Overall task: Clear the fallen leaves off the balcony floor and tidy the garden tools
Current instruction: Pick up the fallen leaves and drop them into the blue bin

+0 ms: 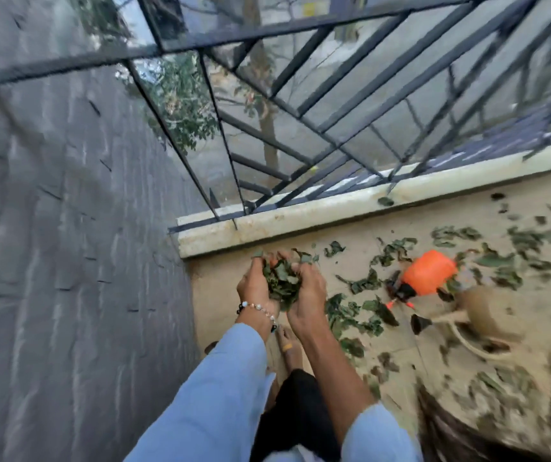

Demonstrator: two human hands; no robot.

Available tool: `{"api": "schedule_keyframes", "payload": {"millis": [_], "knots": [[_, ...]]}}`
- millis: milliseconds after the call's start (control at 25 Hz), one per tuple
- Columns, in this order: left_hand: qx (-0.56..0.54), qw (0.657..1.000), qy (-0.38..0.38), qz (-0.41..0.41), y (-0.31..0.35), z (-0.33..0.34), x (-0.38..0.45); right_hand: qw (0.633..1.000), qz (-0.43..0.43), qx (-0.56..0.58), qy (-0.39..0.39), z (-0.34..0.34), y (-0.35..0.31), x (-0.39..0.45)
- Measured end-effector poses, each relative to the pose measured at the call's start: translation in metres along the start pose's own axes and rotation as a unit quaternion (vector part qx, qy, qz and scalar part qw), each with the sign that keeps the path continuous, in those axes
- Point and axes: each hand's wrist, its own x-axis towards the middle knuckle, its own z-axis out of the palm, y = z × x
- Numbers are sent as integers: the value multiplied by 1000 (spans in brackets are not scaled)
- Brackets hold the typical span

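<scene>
Light blue sleeves (221, 388), beaded bracelet (261, 310) on left wrist, dark trousers (297, 415)

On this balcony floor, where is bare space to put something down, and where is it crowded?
Bare floor runs between the grey wall and both hands, below the ledge. A smaller bare patch lies under the ledge further right. It is crowded right of the hands: loose leaves surround the orange sprayer and the beige watering can.

Both arms reach forward, pale blue sleeves pushed back from the wrists. The left hand (257, 284), with a beaded bracelet at its wrist, and the right hand (307, 295) are cupped side by side, palms facing, fingers curled round a bunch of green leaves (280, 281) pressed between them.
</scene>
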Motion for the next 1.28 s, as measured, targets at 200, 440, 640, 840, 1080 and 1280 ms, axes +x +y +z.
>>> {"api": "schedule_keyframes", "payload": {"millis": [200, 440, 640, 840, 1080, 1280], "knots": [[95, 992, -83, 19, -44, 18, -89, 985, -122, -100, 66, -50, -47, -58], [271, 934, -234, 2, -126, 79, -173, 952, -234, -86, 176, -130, -127, -96], [382, 858, -341, -38, -205, 129, -234, 927, -230, -27, 296, -205, -183, -112], [465, 787, -401, -63, -283, 173, -281, 923, -257, 39, 285, -276, -252, -138], [529, 688, -488, -88, -384, 201, -323, 847, -310, 123, 413, -368, -304, -143], [546, 651, -504, -156, -455, 231, -347, 798, -324, 178, 475, -439, -337, -130]]}}
